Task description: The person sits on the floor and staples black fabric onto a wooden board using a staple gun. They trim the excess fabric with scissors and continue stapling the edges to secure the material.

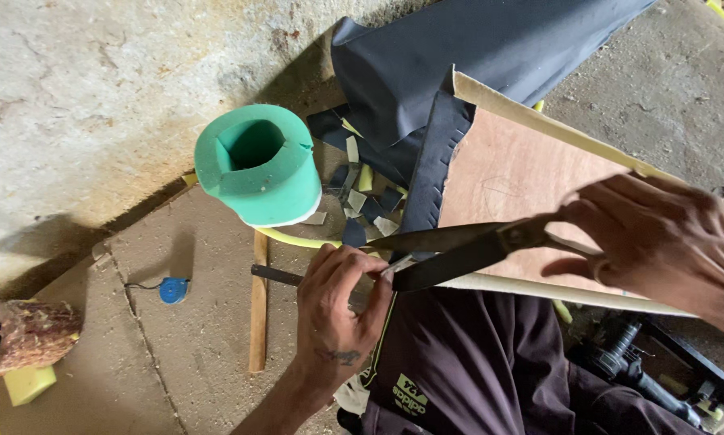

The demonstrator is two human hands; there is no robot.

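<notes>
Item: large dark metal shears (458, 254), gripped in my right hand (660, 250). My left hand (338, 310) pinches the dark vinyl edge (430, 173) at the plywood board (523, 185); best held taut, snipping short notches.

Soft, even daylight fills the scene, brightest on the pale concrete wall (96, 89) at upper left, with no harsh glare. The green foam roll (257, 165) casts a dim, diffuse shadow on the floor beside it. Focus is fairly sharp at centre, though the right hand (660, 242) looks slightly soft and the frame's edges bend a little.
</notes>
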